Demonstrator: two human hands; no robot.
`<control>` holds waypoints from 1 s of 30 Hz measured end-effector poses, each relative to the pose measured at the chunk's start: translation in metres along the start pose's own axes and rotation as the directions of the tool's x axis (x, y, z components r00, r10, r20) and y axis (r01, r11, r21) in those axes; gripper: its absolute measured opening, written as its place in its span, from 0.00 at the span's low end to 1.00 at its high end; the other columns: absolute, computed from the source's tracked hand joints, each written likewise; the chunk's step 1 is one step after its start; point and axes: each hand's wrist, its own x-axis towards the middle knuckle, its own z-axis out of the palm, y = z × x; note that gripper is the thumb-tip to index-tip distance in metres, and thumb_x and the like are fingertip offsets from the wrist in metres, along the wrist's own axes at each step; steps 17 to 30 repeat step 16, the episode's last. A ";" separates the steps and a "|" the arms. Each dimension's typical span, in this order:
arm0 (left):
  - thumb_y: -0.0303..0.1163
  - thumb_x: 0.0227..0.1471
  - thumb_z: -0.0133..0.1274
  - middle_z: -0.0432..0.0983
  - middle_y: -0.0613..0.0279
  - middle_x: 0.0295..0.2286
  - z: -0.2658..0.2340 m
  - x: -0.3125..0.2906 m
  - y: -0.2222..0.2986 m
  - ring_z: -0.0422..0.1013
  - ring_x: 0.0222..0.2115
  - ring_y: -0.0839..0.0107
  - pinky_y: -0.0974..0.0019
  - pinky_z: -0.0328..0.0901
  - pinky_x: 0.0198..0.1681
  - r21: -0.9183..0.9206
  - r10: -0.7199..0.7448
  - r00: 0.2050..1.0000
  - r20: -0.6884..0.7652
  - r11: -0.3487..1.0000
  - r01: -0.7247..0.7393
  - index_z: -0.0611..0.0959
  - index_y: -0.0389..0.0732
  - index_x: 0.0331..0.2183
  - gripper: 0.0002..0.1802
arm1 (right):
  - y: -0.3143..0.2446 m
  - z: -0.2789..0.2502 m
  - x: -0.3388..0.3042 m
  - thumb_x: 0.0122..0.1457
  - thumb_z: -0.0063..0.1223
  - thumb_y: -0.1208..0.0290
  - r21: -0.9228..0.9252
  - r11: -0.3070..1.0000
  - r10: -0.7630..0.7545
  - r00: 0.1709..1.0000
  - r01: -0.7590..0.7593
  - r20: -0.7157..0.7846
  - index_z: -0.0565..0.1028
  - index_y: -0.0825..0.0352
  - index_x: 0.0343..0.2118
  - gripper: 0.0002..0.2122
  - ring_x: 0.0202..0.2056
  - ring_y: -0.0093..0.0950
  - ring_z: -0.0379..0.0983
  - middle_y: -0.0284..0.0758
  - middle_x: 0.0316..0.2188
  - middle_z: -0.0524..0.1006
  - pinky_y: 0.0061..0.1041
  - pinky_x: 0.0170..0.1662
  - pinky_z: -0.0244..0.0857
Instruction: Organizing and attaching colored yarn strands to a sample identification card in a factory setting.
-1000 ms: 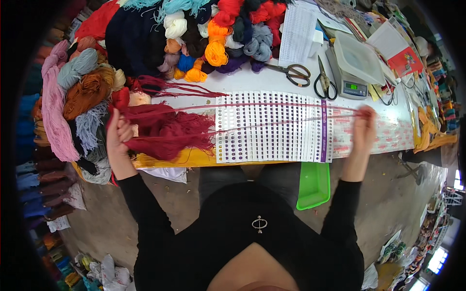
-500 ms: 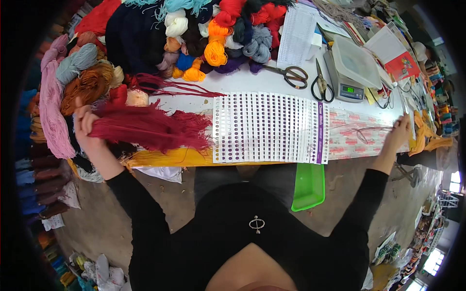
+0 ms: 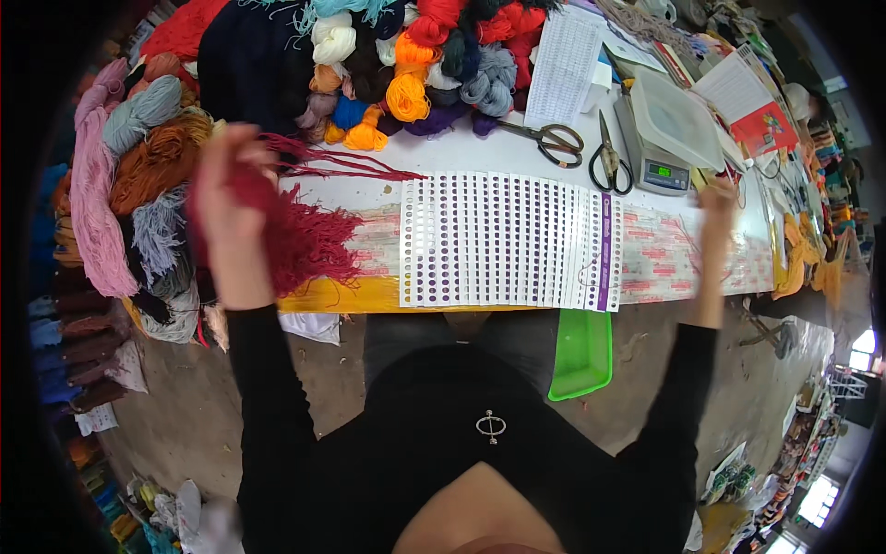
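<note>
My left hand [image 3: 231, 189], smeared by motion, is closed on a bundle of crimson yarn [image 3: 314, 238] above the table's left part. The cut, frayed ends of the bundle fan out to the right. Over the table's right part, my right hand [image 3: 718, 208] is blurred too, its fingers bunched, with a thin reddish thread trailing beside it. Between my hands lies a white card [image 3: 503, 242] with rows of punched holes and a purple strip near its right edge. Several loose crimson strands [image 3: 355, 166] stretch to the card's upper left corner.
Heaped yarn skeins [image 3: 406, 97] in many colours cover the back and left of the table. Two pairs of scissors, one black-handled [image 3: 611, 171], lie beyond the card, near a digital scale [image 3: 657, 171] with a clear tray. A green basket [image 3: 583, 355] is below the front edge.
My left hand has moved right and swung inward, gathering the crimson bundle around it. My right hand has come left, toward the card, with its thread. The card has shifted slightly left.
</note>
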 end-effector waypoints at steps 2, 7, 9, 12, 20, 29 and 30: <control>0.41 0.58 0.47 0.76 0.65 0.33 -0.005 0.007 -0.078 0.70 0.29 0.76 0.74 0.64 0.35 0.271 -0.088 0.996 0.013 0.959 0.081 0.79 0.38 0.38 0.16 | -0.006 0.099 -0.036 0.62 0.43 0.72 -0.043 0.982 -0.171 0.960 0.185 0.223 0.67 0.65 0.45 0.10 0.30 0.21 0.68 0.33 0.30 0.71 0.21 0.35 0.65; 0.41 0.54 0.52 0.73 0.55 0.40 -0.027 0.007 -0.187 0.72 0.33 0.64 0.64 0.70 0.31 0.010 -0.640 0.767 -0.042 0.768 0.641 0.74 0.40 0.46 0.20 | -0.065 0.290 -0.102 0.57 0.50 0.71 0.241 0.925 0.131 0.841 -0.295 0.526 0.75 0.71 0.35 0.08 0.22 0.19 0.72 0.35 0.21 0.76 0.18 0.28 0.66; 0.42 0.56 0.50 0.72 0.56 0.37 -0.021 0.002 -0.202 0.73 0.34 0.61 0.64 0.70 0.31 0.017 -0.704 0.698 -0.132 0.703 0.711 0.73 0.40 0.44 0.19 | -0.070 0.323 -0.108 0.56 0.51 0.72 0.240 0.918 0.139 0.823 -0.316 0.551 0.76 0.71 0.31 0.07 0.20 0.20 0.71 0.35 0.18 0.76 0.19 0.26 0.64; 0.45 0.58 0.46 0.73 0.54 0.39 -0.028 0.004 -0.209 0.73 0.37 0.59 0.60 0.71 0.35 0.112 -0.763 0.638 -0.109 0.628 0.770 0.71 0.38 0.45 0.21 | -0.067 0.343 -0.110 0.57 0.50 0.68 0.095 0.934 0.233 0.789 -0.345 0.568 0.77 0.68 0.31 0.09 0.21 0.21 0.71 0.31 0.19 0.76 0.21 0.27 0.64; 0.45 0.58 0.47 0.75 0.58 0.38 -0.034 0.014 -0.219 0.74 0.36 0.59 0.62 0.71 0.33 0.259 -0.789 0.604 -0.112 0.563 0.784 0.72 0.40 0.43 0.20 | -0.066 0.347 -0.111 0.57 0.45 0.58 -0.154 0.952 0.305 0.820 -0.263 0.485 0.78 0.60 0.32 0.13 0.26 0.31 0.74 0.30 0.21 0.78 0.31 0.31 0.64; 0.45 0.58 0.47 0.75 0.58 0.38 -0.034 0.014 -0.219 0.74 0.36 0.59 0.62 0.71 0.33 0.259 -0.789 0.604 -0.112 0.563 0.784 0.72 0.40 0.43 0.20 | -0.066 0.347 -0.111 0.57 0.45 0.58 -0.154 0.952 0.305 0.820 -0.263 0.485 0.78 0.60 0.32 0.13 0.26 0.31 0.74 0.30 0.21 0.78 0.31 0.31 0.64; 0.45 0.58 0.47 0.75 0.58 0.38 -0.034 0.014 -0.219 0.74 0.36 0.59 0.62 0.71 0.33 0.259 -0.789 0.604 -0.112 0.563 0.784 0.72 0.40 0.43 0.20 | -0.066 0.347 -0.111 0.57 0.45 0.58 -0.154 0.952 0.305 0.820 -0.263 0.485 0.78 0.60 0.32 0.13 0.26 0.31 0.74 0.30 0.21 0.78 0.31 0.31 0.64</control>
